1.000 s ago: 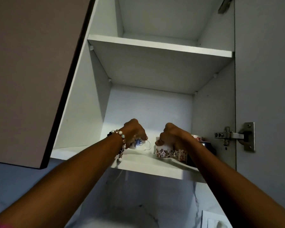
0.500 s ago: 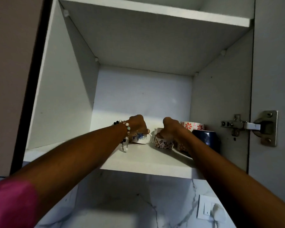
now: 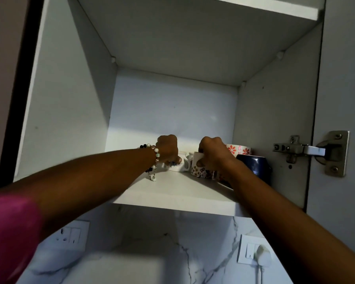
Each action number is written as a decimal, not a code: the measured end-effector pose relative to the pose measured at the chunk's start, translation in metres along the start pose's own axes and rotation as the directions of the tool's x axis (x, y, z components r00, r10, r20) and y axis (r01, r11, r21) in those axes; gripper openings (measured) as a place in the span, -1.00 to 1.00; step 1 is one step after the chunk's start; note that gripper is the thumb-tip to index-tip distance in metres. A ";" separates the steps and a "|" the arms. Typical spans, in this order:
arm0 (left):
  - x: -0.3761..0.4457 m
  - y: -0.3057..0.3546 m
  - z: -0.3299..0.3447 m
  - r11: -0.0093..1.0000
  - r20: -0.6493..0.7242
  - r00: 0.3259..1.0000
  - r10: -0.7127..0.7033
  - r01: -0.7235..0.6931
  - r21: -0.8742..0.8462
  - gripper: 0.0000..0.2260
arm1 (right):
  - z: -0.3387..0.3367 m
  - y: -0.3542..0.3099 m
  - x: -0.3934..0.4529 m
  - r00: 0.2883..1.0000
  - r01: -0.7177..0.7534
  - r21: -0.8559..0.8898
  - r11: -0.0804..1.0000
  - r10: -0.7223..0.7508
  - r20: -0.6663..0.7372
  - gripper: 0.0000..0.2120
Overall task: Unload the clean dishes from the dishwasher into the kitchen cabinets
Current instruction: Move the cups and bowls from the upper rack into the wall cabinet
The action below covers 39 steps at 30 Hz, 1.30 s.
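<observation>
Both hands up inside the open white wall cabinet (image 3: 70,99), on its lower shelf (image 3: 178,193). Left hand (image 3: 167,148), beaded bracelet (image 3: 155,158) on the wrist, is curled over a small white cup with blue floral print (image 3: 177,166), fingers wrapped on its rim; cup sits on the shelf, handle pointing right. Right hand (image 3: 211,152) grips a white mug with dark flower pattern (image 3: 201,168), thumb on the near face, fingers over the top; mug is just beside the white cup, whether it rests on the shelf I can't tell. Hands are apart, each clamped on its own cup. Behind the right hand: a white mug with red-orange flowers (image 3: 238,149) and a dark blue glossy mug (image 3: 254,163), both against the right cabinet wall. Metal door hinge (image 3: 309,151) on the right, door open. Below the shelf: marble-look white backsplash (image 3: 152,253) with a switch plate (image 3: 72,235) at left and a socket with a white plug (image 3: 254,252) at right. Pink sleeve (image 3: 8,232) at lower left.
</observation>
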State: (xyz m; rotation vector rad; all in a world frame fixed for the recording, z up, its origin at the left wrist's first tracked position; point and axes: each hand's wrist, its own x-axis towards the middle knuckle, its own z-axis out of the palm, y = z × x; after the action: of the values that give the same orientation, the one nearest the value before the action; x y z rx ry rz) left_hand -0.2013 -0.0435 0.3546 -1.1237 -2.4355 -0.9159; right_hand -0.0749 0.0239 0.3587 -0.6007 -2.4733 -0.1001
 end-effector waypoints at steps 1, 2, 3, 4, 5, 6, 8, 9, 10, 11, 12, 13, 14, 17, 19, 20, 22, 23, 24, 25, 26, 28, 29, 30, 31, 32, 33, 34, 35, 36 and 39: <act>0.001 -0.001 0.001 1.000 -0.022 1.000 -0.018 0.018 -0.005 -0.72 | -0.001 0.000 0.000 1.000 0.009 -0.027 1.000 -0.009 -0.009 -0.58; 0.001 -0.001 0.002 0.999 -0.033 0.999 -0.039 0.038 -0.018 -0.71 | -0.001 0.000 -0.001 1.000 0.019 -0.052 0.998 -0.020 -0.019 -0.58; 0.001 -0.002 0.004 0.999 -0.042 0.998 -0.051 0.050 -0.020 -0.70 | -0.001 -0.001 -0.001 0.999 0.026 -0.070 0.997 -0.028 -0.027 -0.58; 0.001 -0.003 0.004 0.998 -0.054 0.996 -0.066 0.065 -0.026 -0.69 | -0.001 -0.001 -0.001 0.999 0.034 -0.079 0.996 -0.036 -0.030 -0.58; 0.001 -0.004 0.003 0.997 -0.069 0.995 -0.071 0.069 -0.032 -0.66 | -0.002 0.000 -0.002 0.999 0.040 -0.085 0.996 -0.043 -0.030 -0.58; 0.000 -0.004 0.002 0.997 -0.077 0.994 -0.074 0.071 -0.043 -0.65 | -0.002 0.000 -0.002 0.998 0.047 -0.089 0.995 -0.050 -0.030 -0.58; -0.002 -0.006 0.000 0.996 -0.049 0.997 -0.068 0.065 -0.057 -0.64 | -0.003 0.001 -0.003 0.998 0.054 -0.108 0.993 -0.058 -0.034 -0.59; -0.001 -0.007 0.000 0.996 -0.026 0.998 -0.059 0.057 -0.072 -0.65 | -0.003 0.001 -0.004 0.997 0.056 -0.122 0.991 -0.062 -0.039 -0.61; -0.004 -0.006 -0.003 0.995 -0.006 0.999 -0.054 0.053 -0.084 -0.66 | -0.003 0.002 -0.005 0.997 0.059 -0.138 0.989 -0.065 -0.045 -0.62; -0.005 -0.005 -0.004 0.993 0.007 0.998 -0.059 0.059 -0.097 -0.67 | -0.003 0.002 -0.005 0.996 0.059 -0.150 0.987 -0.067 -0.052 -0.63; -0.009 -0.004 -0.006 0.989 0.037 0.996 -0.078 0.082 -0.123 -0.69 | -0.003 0.001 -0.006 0.996 0.059 -0.162 0.985 -0.069 -0.057 -0.64; -0.008 -0.004 -0.006 0.985 0.070 0.993 -0.091 0.100 -0.141 -0.70 | -0.003 0.000 -0.007 0.996 0.059 -0.174 0.983 -0.071 -0.060 -0.65; -0.010 -0.004 -0.006 0.978 0.097 0.989 -0.107 0.123 -0.171 -0.72 | -0.002 -0.001 -0.009 0.996 0.059 -0.186 0.981 -0.071 -0.060 -0.67; -0.014 -0.001 -0.010 0.966 0.168 0.979 -0.112 0.147 -0.212 -0.74 | -0.002 -0.002 -0.012 0.994 0.066 -0.205 0.977 -0.082 -0.066 -0.71; -0.019 0.000 -0.016 0.960 0.169 0.981 -0.100 0.140 -0.243 -0.79 | -0.002 -0.002 -0.013 0.994 0.074 -0.208 0.975 -0.089 -0.061 -0.72; -0.022 0.001 -0.019 0.956 0.162 0.983 -0.091 0.131 -0.261 -0.83 | -0.002 -0.002 -0.013 0.994 0.082 -0.207 0.975 -0.095 -0.055 -0.70; -0.029 0.005 -0.027 0.953 0.134 0.987 -0.088 0.123 -0.276 -0.91 | -0.003 -0.003 -0.014 0.991 0.114 -0.200 0.973 -0.126 -0.052 -0.64; -0.031 0.005 -0.031 0.950 0.126 0.988 -0.090 0.123 -0.286 -0.94 | -0.003 -0.003 -0.015 0.986 0.135 -0.194 0.972 -0.150 -0.066 -0.62; -0.034 0.007 -0.035 0.943 0.121 0.988 -0.098 0.131 -0.307 -0.93 | -0.004 -0.004 -0.016 0.980 0.156 -0.187 0.970 -0.176 -0.095 -0.61; -0.038 0.009 -0.040 0.932 0.120 0.987 -0.105 0.140 -0.334 -0.91 | -0.006 -0.005 -0.018 0.971 0.172 -0.176 0.969 -0.197 -0.136 -0.62; -0.043 0.011 -0.043 0.919 0.119 0.987 -0.107 0.144 -0.366 -0.89 | -0.008 -0.005 -0.021 0.960 0.183 -0.163 0.969 -0.212 -0.182 -0.63; -0.053 0.017 -0.051 0.901 0.093 0.992 -0.085 0.117 -0.418 -0.85 | -0.011 -0.006 -0.029 0.937 0.199 -0.133 0.971 -0.228 -0.264 -0.69; -0.059 0.020 -0.052 0.890 0.075 0.995 -0.068 0.095 -0.446 -0.85 | -0.013 -0.006 -0.036 0.929 0.204 -0.115 0.972 -0.230 -0.290 -0.72; -0.066 0.023 -0.053 0.878 0.057 0.997 -0.053 0.074 -0.472 -0.85 | -0.014 -0.007 -0.044 0.923 0.210 -0.093 0.973 -0.228 -0.309 -0.75; -0.072 0.025 -0.053 0.869 0.035 0.999 -0.039 0.052 -0.491 -0.86 | -0.016 -0.009 -0.054 0.919 0.213 -0.069 0.975 -0.224 -0.324 -0.77; -0.082 0.029 -0.052 0.867 0.003 0.999 -0.039 0.036 -0.497 -0.88 | -0.019 -0.010 -0.066 0.915 0.216 -0.049 0.975 -0.220 -0.338 -0.79; -0.090 0.032 -0.051 0.873 -0.042 0.998 -0.041 0.016 -0.487 -0.91 | -0.022 -0.010 -0.077 0.910 0.219 -0.034 0.975 -0.217 -0.353 -0.80; -0.100 0.034 -0.049 0.903 -0.116 0.993 -0.027 -0.026 -0.429 -0.92 | -0.026 -0.011 -0.091 0.906 0.213 -0.024 0.977 -0.206 -0.370 -0.81; -0.111 0.036 -0.048 0.940 -0.207 0.978 0.014 -0.084 -0.331 -0.91 | -0.029 -0.012 -0.107 0.903 0.195 -0.011 0.981 -0.184 -0.389 -0.82; -0.125 0.038 -0.048 0.964 -0.284 0.956 0.068 -0.137 -0.230 -0.90 | -0.032 -0.012 -0.124 0.896 0.170 0.007 0.985 -0.152 -0.416 -0.83; -0.179 0.044 -0.050 0.965 -0.436 0.883 0.175 -0.242 -0.104 -0.86 | -0.038 -0.011 -0.179 0.855 0.118 0.073 0.990 -0.064 -0.514 -0.85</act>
State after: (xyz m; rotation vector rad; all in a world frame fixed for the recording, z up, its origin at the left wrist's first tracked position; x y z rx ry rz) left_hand -0.0517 -0.1568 0.3195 -1.0779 -1.8806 -1.1568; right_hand 0.0703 -0.0648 0.2902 -0.3523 -1.9709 -0.1488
